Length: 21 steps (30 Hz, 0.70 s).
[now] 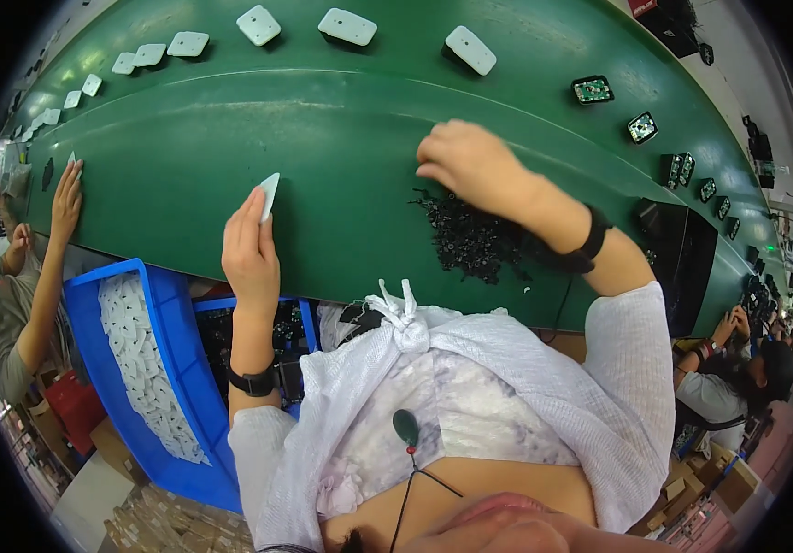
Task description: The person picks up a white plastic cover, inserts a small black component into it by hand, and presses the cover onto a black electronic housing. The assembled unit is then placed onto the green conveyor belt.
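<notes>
My left hand [251, 244] grips a small white plastic cover [270, 195], tilted up so that mostly its edge shows, over the green work surface [346, 230]. The fingers of my right hand [472, 164] are curled together above the far side of a heap of small black parts [470, 240]. Whatever those fingers hold, if anything, is hidden. The black parts are too small to name. A wide gap of green surface lies between my two hands.
White covers, one of them a rounded plate [348, 27], lie along the far strip. Open housings with circuit boards [592, 89] follow at the right. A blue bin [143, 276] of white pieces stands left of me. A co-worker's hand [66, 198] works at far left.
</notes>
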Each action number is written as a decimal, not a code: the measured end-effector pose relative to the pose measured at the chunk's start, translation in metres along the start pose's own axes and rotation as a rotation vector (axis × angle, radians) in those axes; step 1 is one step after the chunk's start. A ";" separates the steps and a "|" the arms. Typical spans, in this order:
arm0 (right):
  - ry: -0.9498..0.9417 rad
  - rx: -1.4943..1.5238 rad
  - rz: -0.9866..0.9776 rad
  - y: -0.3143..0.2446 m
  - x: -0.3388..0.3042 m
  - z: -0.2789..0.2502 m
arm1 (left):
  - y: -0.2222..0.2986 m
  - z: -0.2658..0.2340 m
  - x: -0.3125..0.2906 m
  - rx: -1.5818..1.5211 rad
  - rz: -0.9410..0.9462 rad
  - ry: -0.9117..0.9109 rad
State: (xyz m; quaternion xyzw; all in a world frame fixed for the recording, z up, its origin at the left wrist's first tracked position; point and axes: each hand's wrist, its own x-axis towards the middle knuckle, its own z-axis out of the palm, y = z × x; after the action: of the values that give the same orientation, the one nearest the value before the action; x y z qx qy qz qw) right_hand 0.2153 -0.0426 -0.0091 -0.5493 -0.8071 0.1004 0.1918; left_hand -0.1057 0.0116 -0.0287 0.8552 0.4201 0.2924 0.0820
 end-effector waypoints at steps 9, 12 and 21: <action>-0.084 -0.285 -0.021 -0.049 -0.009 0.014 | 0.038 0.021 0.022 -0.617 -0.292 0.011; -0.152 -0.456 -0.013 -0.062 -0.012 0.021 | 0.049 0.030 0.029 -0.736 -0.317 -0.003; 0.142 0.285 0.292 -0.021 -0.015 0.017 | 0.061 0.037 0.040 -0.805 -0.271 -0.060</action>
State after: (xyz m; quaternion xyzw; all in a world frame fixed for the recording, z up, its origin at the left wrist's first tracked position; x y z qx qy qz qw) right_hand 0.1947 -0.0636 -0.0199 -0.6335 -0.6809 0.2016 0.3073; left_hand -0.0244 0.0078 -0.0184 0.7001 0.3782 0.3949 0.4592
